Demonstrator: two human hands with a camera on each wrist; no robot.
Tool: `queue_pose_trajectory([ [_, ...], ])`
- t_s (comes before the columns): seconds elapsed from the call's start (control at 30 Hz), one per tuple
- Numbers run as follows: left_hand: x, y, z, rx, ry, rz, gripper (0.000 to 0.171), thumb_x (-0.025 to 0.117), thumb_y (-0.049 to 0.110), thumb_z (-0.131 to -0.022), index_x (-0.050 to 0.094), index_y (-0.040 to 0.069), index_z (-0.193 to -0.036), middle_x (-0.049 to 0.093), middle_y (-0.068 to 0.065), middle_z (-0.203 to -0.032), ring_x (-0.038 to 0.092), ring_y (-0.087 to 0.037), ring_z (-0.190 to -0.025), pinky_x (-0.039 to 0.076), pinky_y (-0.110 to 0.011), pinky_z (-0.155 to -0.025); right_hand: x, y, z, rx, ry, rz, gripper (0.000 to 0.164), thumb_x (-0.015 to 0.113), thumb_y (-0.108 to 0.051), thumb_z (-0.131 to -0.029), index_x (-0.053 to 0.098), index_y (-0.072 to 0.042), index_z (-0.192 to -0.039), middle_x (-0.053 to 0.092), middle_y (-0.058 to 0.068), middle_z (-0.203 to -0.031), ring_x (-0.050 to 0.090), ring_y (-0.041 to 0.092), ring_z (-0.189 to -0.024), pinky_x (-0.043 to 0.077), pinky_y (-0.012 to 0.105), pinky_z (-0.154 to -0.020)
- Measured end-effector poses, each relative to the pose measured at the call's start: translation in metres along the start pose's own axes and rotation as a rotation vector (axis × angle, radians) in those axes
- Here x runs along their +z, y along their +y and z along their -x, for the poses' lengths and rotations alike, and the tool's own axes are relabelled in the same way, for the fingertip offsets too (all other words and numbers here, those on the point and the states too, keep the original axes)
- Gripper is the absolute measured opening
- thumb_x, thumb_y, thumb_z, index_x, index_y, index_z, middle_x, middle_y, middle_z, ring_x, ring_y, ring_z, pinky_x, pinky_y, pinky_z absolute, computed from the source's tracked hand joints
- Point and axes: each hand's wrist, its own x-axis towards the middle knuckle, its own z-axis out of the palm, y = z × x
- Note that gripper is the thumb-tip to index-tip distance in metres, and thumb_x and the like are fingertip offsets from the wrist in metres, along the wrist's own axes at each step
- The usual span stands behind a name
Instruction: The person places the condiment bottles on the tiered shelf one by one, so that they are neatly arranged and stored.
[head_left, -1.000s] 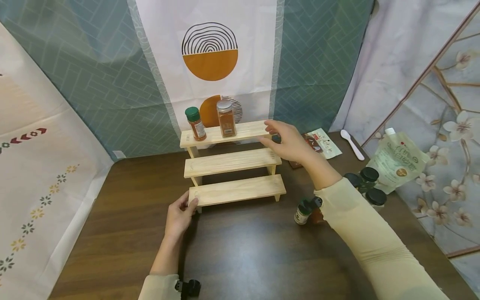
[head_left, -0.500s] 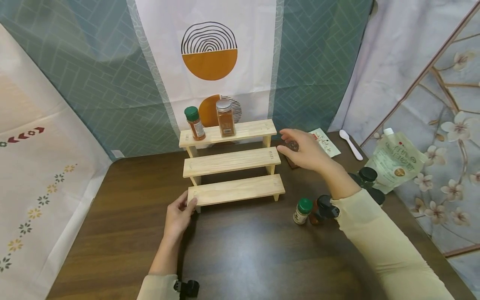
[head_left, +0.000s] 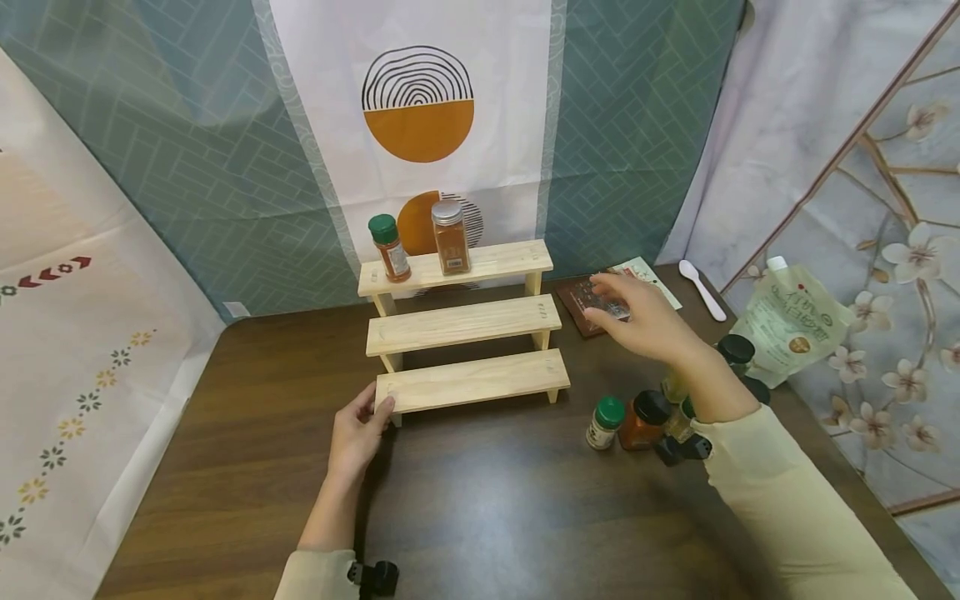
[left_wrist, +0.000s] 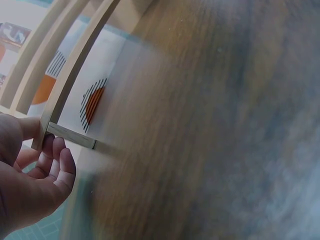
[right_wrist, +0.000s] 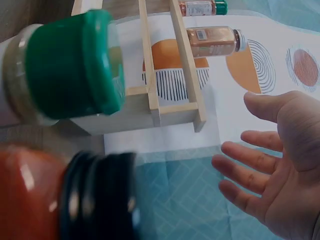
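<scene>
A three-step wooden shelf rack [head_left: 465, 323] stands on the brown table. My left hand [head_left: 358, 433] pinches the left end of its lowest step, thumb on top and fingers curled beneath, as the left wrist view shows. On the top step stand a green-capped spice jar [head_left: 391, 248] and a silver-capped spice jar [head_left: 452, 239]. My right hand [head_left: 645, 318] is in the air right of the rack, fingers spread and holding nothing. It overlaps a brown packet [head_left: 581, 306] in the head view. Below it stand a small green-capped jar [head_left: 603, 423] and a black-capped jar [head_left: 643, 421].
More jars, partly hidden by the right forearm, stand beside a black-lidded jar [head_left: 736, 350]. Behind them leans a pale spouted pouch [head_left: 797, 321]. A white spoon [head_left: 702, 290] and a light packet [head_left: 647, 277] lie at the back right. Patterned cloth [head_left: 637, 125] hangs behind the table.
My right hand has moved away from the top step, rightward and toward me, uncovering the rack's right end and the brown packet. My left hand stays on the lowest step.
</scene>
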Motion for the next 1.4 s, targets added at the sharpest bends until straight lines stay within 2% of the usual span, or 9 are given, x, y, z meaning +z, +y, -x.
queue_pose_trajectory([
  [0.23,0.001,0.0,0.0,0.001,0.0,-0.005,0.052,0.068,0.013,-0.099,0.051,-0.005,-0.145,0.061,-0.012,-0.092,0.059,-0.012,-0.075,0.051,-0.02,-0.066,-0.004,0.009,0.021,0.013,0.018,0.011,0.05,0.068,-0.022,-0.1,0.054,0.005,-0.139,0.059,0.025,-0.133,0.063,0.041,-0.113,0.053,0.056,-0.09],
  [0.37,0.001,-0.001,0.0,-0.001,0.002,-0.005,0.053,0.068,0.013,-0.099,0.05,-0.006,-0.145,0.061,-0.013,-0.093,0.059,-0.012,-0.075,0.052,-0.021,-0.066,-0.007,0.015,0.033,0.012,0.056,0.027,0.047,0.069,-0.021,-0.098,0.057,0.002,-0.138,0.061,0.021,-0.133,0.065,0.038,-0.108,0.051,0.057,-0.091],
  [0.53,0.0,0.001,0.0,-0.005,0.003,-0.013,0.053,0.068,0.013,-0.099,0.05,-0.005,-0.146,0.062,-0.013,-0.093,0.06,-0.015,-0.077,0.053,-0.022,-0.066,-0.014,0.02,0.046,0.039,0.079,0.005,0.046,0.068,-0.021,-0.1,0.056,0.0,-0.139,0.059,0.021,-0.136,0.064,0.039,-0.11,0.048,0.061,-0.092],
  [0.8,0.001,0.003,0.001,-0.001,-0.003,0.004,0.052,0.068,0.015,-0.099,0.052,-0.005,-0.144,0.062,-0.014,-0.094,0.059,-0.013,-0.076,0.052,-0.021,-0.066,-0.021,0.032,0.063,0.069,0.086,0.031,0.05,0.068,-0.021,-0.099,0.053,0.004,-0.14,0.059,0.026,-0.133,0.062,0.042,-0.111,0.048,0.063,-0.088],
  [0.93,0.001,0.002,0.0,0.002,0.002,0.005,0.051,0.068,0.014,-0.099,0.053,-0.005,-0.143,0.062,-0.012,-0.092,0.058,-0.011,-0.075,0.051,-0.021,-0.065,-0.024,0.04,0.068,0.035,0.091,0.079,0.049,0.071,-0.017,-0.097,0.056,0.007,-0.136,0.061,0.027,-0.127,0.063,0.043,-0.107,0.049,0.062,-0.086],
  [1.17,0.001,0.0,-0.001,0.012,0.008,-0.01,0.05,0.068,0.013,-0.099,0.054,-0.004,-0.143,0.063,-0.012,-0.09,0.059,-0.011,-0.074,0.052,-0.02,-0.065,-0.033,0.053,0.078,0.062,0.021,0.173,0.05,0.074,-0.019,-0.094,0.057,0.01,-0.132,0.062,0.03,-0.124,0.062,0.045,-0.108,0.048,0.063,-0.089],
  [1.4,0.001,-0.001,-0.001,-0.002,0.003,-0.02,0.052,0.069,0.014,-0.099,0.052,-0.003,-0.144,0.063,-0.013,-0.092,0.061,-0.015,-0.077,0.053,-0.021,-0.067,-0.039,0.064,0.087,0.104,-0.013,0.201,0.047,0.077,-0.017,-0.092,0.062,0.009,-0.127,0.066,0.028,-0.118,0.064,0.045,-0.105,0.05,0.063,-0.087],
])
